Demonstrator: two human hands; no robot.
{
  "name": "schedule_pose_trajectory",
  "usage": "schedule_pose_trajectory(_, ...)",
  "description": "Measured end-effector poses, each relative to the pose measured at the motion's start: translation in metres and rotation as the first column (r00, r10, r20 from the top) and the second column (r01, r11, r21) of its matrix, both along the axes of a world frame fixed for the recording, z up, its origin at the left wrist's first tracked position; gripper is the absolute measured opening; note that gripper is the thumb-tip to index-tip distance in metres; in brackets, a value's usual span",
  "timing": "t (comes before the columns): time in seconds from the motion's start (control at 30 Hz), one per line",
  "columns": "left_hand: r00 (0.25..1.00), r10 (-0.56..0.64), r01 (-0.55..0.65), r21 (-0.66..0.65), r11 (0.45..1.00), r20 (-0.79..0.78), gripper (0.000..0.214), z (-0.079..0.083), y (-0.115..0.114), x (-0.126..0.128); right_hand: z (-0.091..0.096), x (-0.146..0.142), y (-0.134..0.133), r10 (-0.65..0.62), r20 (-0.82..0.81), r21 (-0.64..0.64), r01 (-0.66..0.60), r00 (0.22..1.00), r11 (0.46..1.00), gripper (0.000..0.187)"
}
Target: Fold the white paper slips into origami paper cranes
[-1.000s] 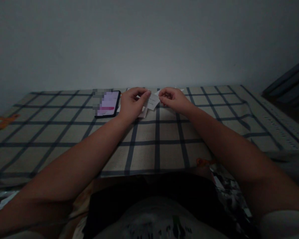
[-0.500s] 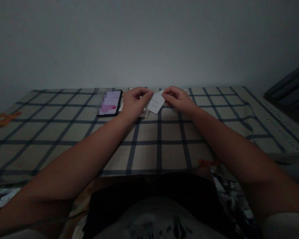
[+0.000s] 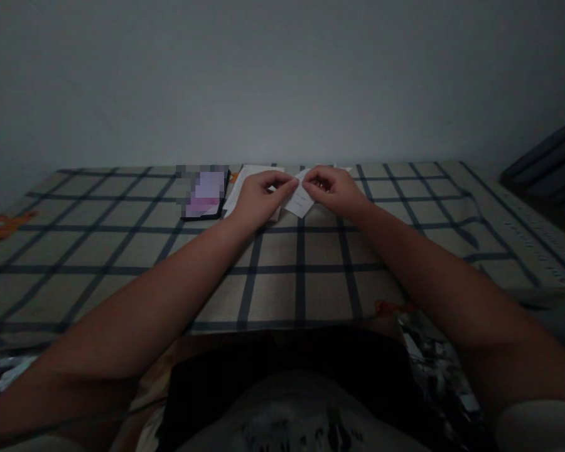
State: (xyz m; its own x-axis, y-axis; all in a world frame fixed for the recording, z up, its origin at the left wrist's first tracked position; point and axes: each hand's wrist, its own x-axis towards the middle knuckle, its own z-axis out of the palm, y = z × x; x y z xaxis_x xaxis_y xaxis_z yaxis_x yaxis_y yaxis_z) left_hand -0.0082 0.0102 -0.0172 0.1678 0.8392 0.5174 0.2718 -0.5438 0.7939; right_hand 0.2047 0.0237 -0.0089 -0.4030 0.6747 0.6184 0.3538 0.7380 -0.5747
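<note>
A small white slip of paper (image 3: 300,203) with faint printed lines is held up between my two hands over the table. My left hand (image 3: 262,194) pinches its upper left edge with thumb and forefinger. From the other side, my right hand (image 3: 333,187) pinches the slip near its upper right edge, fingers curled. The two sets of fingertips almost meet above the paper. Beneath and behind my left hand lie white paper sheets (image 3: 245,182), partly covered by it. More pale paper (image 3: 343,168) shows just behind my right hand.
A phone (image 3: 207,193) with a lit, partly blurred screen lies left of the papers. The table bears a checked cloth (image 3: 282,295) and stands against a grey wall (image 3: 282,81). An orange tie (image 3: 9,226) is at the far left.
My left hand has moved slightly right, bringing its fingertips closer to the right hand's. The slip has turned a little and shifted right. More of the sheets behind my left hand shows.
</note>
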Motion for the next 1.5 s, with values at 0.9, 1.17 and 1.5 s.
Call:
schedule_pose_trajectory(0.9, 0.951, -0.088, 0.184, -0.314, 0.931, 0.297, 0.034, -0.003, 0.011, 0.000, -0.014, 0.005, 0.012, -0.020, -0.094, -0.198, 0.001, 0.995, 0.980, 0.028)
schedule_pose_trajectory(1.17, 0.945, -0.085, 0.192, -0.323, 0.927, 0.317, 0.034, 0.000, 0.010, 0.001, -0.016, 0.005, 0.011, 0.029, 0.004, -0.164, -0.028, 1.000, 0.986, 0.063)
schedule_pose_trajectory(1.5, 0.955, -0.026, 0.123, -0.316, 0.941, 0.295, 0.034, 0.000, 0.011, 0.002, -0.012, 0.006, 0.008, 0.042, 0.059, -0.138, -0.033, 0.997, 0.990, 0.064)
